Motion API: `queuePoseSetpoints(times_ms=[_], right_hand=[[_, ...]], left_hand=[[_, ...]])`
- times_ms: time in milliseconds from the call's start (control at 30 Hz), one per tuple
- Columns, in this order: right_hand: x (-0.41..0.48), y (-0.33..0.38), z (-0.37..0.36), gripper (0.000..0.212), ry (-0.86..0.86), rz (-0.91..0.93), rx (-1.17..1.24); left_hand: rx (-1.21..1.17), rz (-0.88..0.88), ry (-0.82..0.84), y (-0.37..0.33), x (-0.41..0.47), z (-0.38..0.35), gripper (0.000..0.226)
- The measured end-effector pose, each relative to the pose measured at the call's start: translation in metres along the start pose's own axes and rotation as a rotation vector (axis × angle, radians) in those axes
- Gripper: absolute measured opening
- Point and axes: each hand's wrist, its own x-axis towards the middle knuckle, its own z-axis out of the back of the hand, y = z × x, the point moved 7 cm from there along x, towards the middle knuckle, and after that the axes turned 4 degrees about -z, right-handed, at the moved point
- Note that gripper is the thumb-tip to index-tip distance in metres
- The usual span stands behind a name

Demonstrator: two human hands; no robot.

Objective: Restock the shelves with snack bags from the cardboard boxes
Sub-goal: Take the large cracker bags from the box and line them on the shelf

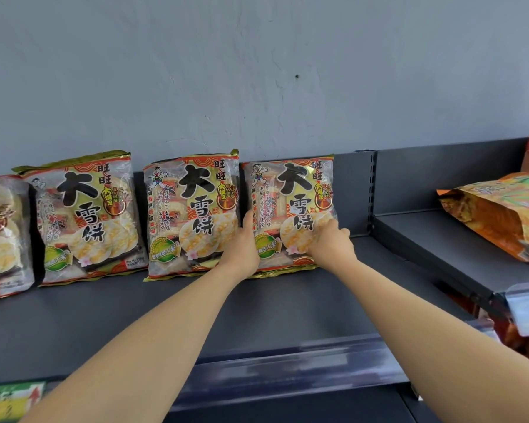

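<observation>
Fingers [248,221] of both hands grip rice-cracker bag [290,206] | upright on shelf [165,315]

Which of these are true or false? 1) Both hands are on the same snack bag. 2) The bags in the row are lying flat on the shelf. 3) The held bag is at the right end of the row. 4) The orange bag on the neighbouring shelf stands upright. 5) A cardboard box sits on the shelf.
1) True. The left hand and right hand both touch the rightmost rice cracker bag.
2) False. They stand upright, leaning back toward the grey wall.
3) True. Only bare dark shelf lies to its right, up to the divider.
4) False. The orange bag lies on its side.
5) False. No box is in view.
</observation>
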Motion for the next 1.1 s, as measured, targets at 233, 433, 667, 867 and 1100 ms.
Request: queuePoseSetpoints(times_ms=[233,433,667,867,1100], right_hand=[[-0.008,0.003,0.003,0.050,-0.052,0.023,-0.046],[-0.016,0.002,0.009,0.052,-0.100,0.011,-0.095],[-0.033,0.017,0.018,0.038,-0.228,0.128,-0.191],[-0.056,0.042,0.016,0.023,-0.231,0.295,-0.315],[-0.103,0.054,0.018,0.023,-0.248,0.368,-0.459]], left_hand=[[-0.081,0.058,0.033,0.007,-0.001,0.002,0.084],[-0.080,0.100,0.065,0.011,-0.010,0.006,0.086],[-0.088,0.044,0.019,-0.001,-0.019,0.020,0.067],[0.036,-0.071,0.000,-0.021,-0.031,0.035,0.054],[0.172,-0.256,0.037,-0.041,-0.071,0.055,0.048]])
